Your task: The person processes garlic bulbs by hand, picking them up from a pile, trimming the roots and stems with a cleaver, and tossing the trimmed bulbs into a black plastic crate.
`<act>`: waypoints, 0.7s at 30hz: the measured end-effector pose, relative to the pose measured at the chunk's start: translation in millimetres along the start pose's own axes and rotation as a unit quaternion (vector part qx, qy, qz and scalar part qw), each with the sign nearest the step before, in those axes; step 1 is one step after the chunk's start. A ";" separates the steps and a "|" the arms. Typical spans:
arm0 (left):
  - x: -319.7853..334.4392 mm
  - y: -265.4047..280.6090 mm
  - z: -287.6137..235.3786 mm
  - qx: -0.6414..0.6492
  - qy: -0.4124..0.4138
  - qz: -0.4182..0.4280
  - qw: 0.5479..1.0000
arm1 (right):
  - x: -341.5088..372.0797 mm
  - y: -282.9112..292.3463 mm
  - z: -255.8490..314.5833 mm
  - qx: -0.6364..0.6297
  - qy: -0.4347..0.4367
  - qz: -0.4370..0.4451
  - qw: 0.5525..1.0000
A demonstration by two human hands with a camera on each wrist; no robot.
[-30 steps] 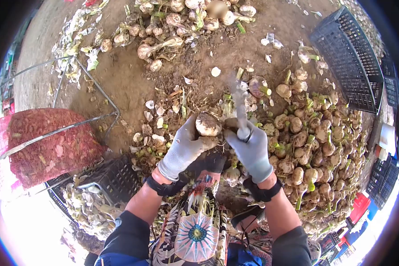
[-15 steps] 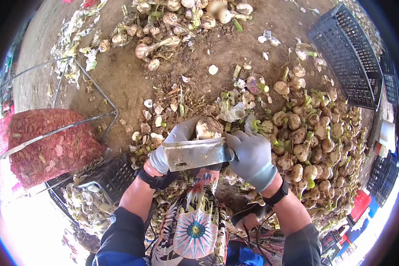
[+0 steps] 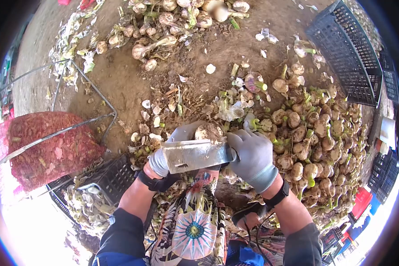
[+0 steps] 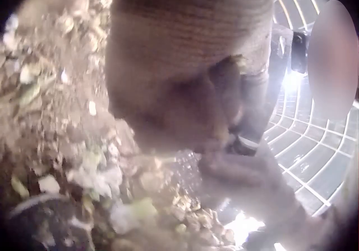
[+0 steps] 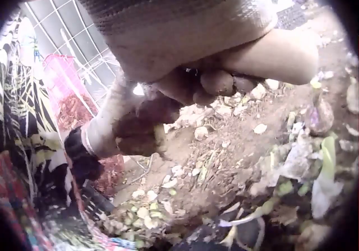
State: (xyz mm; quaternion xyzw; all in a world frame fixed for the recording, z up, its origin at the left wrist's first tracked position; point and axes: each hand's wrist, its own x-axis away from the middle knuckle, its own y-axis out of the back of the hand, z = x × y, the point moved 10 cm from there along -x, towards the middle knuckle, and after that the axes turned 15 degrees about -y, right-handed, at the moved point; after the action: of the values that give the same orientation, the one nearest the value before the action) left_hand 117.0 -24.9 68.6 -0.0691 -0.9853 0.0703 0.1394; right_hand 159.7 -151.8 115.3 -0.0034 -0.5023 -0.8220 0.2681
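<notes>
One garlic bulb is grasped in my gloved left hand, at the centre of my head view. My gloved right hand, just right of it, is clenched round the handle of a cleaver, whose broad blade points to nine o'clock and covers part of the left hand. I cannot tell whether its edge touches the bulb. A large garlic heap spreads at three o'clock, a black crate stands at two, and a red mesh sack lies at nine on the ground.
</notes>
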 end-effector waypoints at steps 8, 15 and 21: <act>13.2 11.8 20.2 0.018 -0.013 -0.026 0.999 | -1.8 -22.5 -23.9 -0.042 -0.039 -0.003 0.998; 4.4 -1.3 -2.4 -0.121 -0.050 0.042 0.991 | 7.4 -52.4 -107.9 -0.089 -0.284 0.097 0.950; -4.1 -26.8 -20.5 -0.460 -0.254 0.179 0.832 | -16.0 -35.0 -29.6 -0.157 -0.085 0.090 0.980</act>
State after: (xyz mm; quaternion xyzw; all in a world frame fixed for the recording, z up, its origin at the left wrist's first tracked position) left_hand 123.6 -49.3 91.2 -0.2797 -0.8750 -0.3525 -0.1785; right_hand 165.6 -157.1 67.4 -0.1607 -0.3859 -0.8596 0.2938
